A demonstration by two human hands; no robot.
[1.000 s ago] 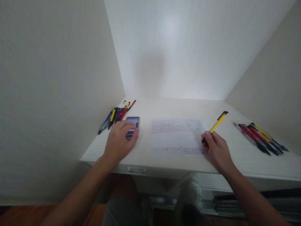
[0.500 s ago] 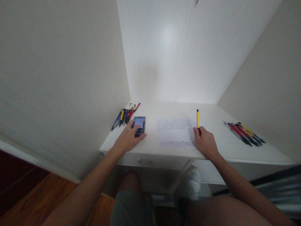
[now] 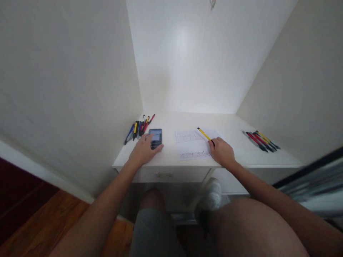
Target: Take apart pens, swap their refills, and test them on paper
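My left hand (image 3: 144,149) rests on the desk with its fingers apart over the lower left part of a dark smartphone (image 3: 156,135). The phone lies flat, its screen lit, and my thumb is by its lower right edge. My right hand (image 3: 222,151) is closed round the lower end of a yellow pen (image 3: 204,134) with a black top, which slants up and to the left. Its tip is hidden by my fingers. Under that hand lies a white sheet of paper (image 3: 190,146), with rows of small writing across its upper and lower parts and a blank band between.
Several pens (image 3: 139,127) in blue, yellow, black and red lie by the left wall. Another group of pens (image 3: 261,141) lies on the right. The white desk (image 3: 171,121) is walled on three sides, with a drawer (image 3: 171,175) below its front edge.
The yellow pen has gone from nearly upright to leaning left. My right hand has shifted left over the paper. My left hand stays at the phone, and the whole view has shifted slightly.
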